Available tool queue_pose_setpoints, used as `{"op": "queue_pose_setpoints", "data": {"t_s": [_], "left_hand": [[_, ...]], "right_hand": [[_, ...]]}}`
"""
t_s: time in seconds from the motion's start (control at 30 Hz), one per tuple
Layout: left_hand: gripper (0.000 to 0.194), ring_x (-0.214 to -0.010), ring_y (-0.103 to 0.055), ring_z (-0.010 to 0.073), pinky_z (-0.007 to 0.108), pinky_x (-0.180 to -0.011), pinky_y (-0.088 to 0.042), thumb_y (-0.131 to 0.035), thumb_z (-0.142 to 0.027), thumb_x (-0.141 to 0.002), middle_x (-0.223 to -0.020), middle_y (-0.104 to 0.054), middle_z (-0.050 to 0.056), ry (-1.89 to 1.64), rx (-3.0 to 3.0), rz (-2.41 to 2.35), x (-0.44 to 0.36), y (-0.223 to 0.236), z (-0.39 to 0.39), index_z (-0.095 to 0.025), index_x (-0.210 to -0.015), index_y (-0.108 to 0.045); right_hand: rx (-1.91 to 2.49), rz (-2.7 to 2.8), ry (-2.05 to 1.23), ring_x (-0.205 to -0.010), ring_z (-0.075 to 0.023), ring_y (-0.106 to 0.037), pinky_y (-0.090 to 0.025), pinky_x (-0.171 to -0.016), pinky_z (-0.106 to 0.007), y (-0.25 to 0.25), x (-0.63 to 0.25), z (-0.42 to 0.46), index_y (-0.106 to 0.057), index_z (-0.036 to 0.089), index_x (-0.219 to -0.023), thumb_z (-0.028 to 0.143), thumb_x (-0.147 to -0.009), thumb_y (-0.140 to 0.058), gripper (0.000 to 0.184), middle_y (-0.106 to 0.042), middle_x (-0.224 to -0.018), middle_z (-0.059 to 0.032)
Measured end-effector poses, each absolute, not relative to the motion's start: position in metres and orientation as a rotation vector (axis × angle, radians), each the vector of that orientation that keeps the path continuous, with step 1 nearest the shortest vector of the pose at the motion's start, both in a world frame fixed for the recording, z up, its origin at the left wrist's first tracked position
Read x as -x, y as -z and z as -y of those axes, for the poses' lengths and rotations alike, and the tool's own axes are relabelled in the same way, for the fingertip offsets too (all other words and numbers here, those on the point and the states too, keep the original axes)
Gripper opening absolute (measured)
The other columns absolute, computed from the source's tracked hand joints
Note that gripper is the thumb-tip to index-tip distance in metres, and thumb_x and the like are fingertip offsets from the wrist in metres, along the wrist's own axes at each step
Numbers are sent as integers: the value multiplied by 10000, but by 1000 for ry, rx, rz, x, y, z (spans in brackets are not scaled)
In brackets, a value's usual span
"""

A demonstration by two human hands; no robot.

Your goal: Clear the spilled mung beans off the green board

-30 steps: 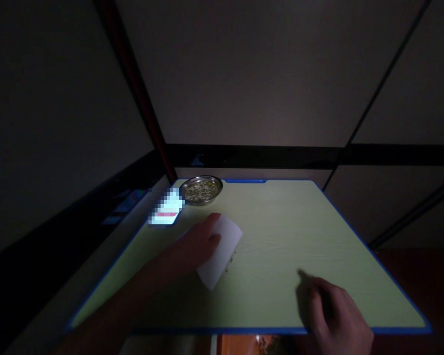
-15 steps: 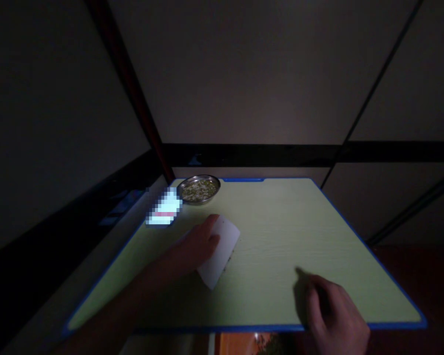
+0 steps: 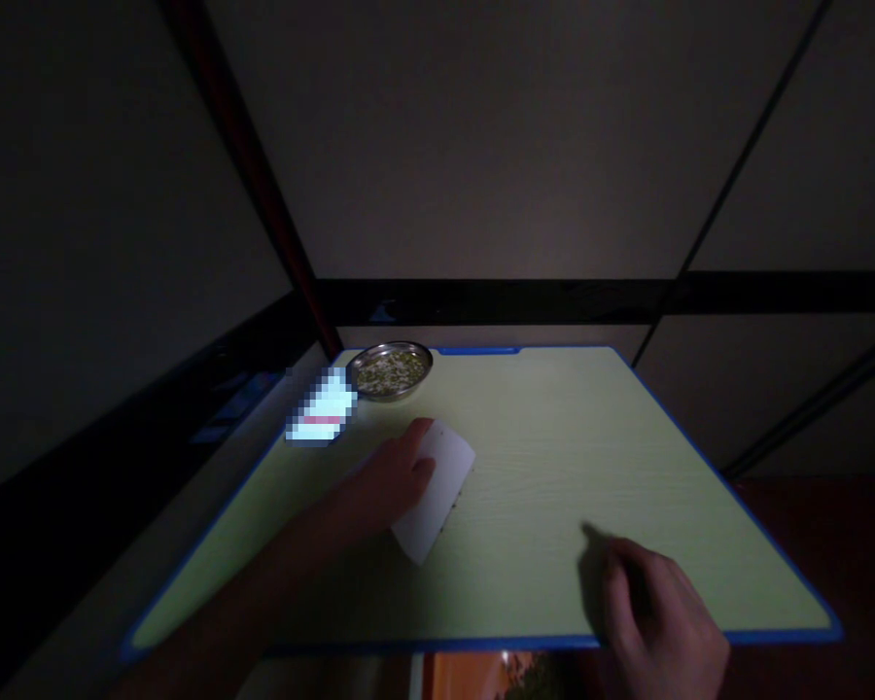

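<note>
My left hand (image 3: 394, 481) reaches over the table from the lower left and grips a curved piece of white paper (image 3: 443, 476), thumb on its near face. The paper's lower right edge meets the table, and a few tiny dark specks lie along it. What the specks are, I cannot tell. Above the front right edge of the table, my right hand (image 3: 663, 617) is curled, thumb and forefinger drawn together at the tips. Anything between those tips is too small or hidden to see.
A shallow metal dish (image 3: 392, 372) holding small green and pale bits stands at the back left of the pale green table (image 3: 569, 428) with blue edging. Beside it lies a bright, blurred-out phone-like screen (image 3: 325, 408). Walls stand behind and to the left.
Both hands and the paper keep nearly the same place. The whole view has shifted very slightly, and the paper's lower corner sits a touch higher in the picture.
</note>
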State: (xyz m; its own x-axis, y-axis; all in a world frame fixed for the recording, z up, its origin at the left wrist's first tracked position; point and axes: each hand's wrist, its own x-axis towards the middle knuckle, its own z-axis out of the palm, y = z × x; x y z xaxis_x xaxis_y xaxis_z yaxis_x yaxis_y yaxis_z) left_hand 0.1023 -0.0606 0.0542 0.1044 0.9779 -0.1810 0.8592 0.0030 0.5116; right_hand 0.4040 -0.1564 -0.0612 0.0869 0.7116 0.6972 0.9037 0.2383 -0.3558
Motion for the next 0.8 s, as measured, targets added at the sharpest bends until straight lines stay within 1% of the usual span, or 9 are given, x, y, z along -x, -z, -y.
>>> {"op": "queue_pose_setpoints", "data": {"t_s": [0.17,0.3,0.5,0.63,0.8], "left_hand": [[548,-1138,-630,328,466,-967,-459,-418,-290,-864,-1236,-661,194,-339,-1896,-1775,-101,-54,59,-160,-1396,-401],[524,-1124,-635,327,465,-951,-468,-416,-305,-868,-1247,-656,184,-360,-1890,-1766,-100,-59,59,-175,-1376,-417],[513,-1029,-666,313,437,-893,-484,-411,-292,-862,-1123,-699,172,-323,-1908,-1746,-101,-54,57,-167,-1359,-426],[509,-1066,-652,310,427,-892,-480,-412,-292,-865,-1180,-681,177,-325,-1917,-1764,-101,-50,55,-180,-1361,-421],[492,-1045,-657,309,431,-875,-483,-418,-281,-864,-1162,-687,173,-319,-1916,-1760,-106,-52,55,-183,-1346,-424]], "right_hand": [[1504,1666,297,-738,-190,-707,-505,-660,-294,61,-404,157,-691,188,-982,407,-976,-508,285,-757,-871,-59],[1506,1662,283,-749,-190,-710,-501,-665,-294,60,-403,157,-689,190,-976,403,-978,-510,278,-758,-881,-58],[1504,1670,300,-733,-198,-708,-496,-643,-301,59,-403,156,-687,193,-970,417,-979,-502,291,-756,-868,-60],[1512,1649,286,-733,-199,-701,-491,-652,-303,56,-401,157,-684,191,-965,408,-985,-490,291,-751,-853,-58],[1526,1636,260,-739,-200,-697,-484,-661,-303,54,-399,158,-683,190,-958,410,-982,-488,296,-751,-857,-59]]}}
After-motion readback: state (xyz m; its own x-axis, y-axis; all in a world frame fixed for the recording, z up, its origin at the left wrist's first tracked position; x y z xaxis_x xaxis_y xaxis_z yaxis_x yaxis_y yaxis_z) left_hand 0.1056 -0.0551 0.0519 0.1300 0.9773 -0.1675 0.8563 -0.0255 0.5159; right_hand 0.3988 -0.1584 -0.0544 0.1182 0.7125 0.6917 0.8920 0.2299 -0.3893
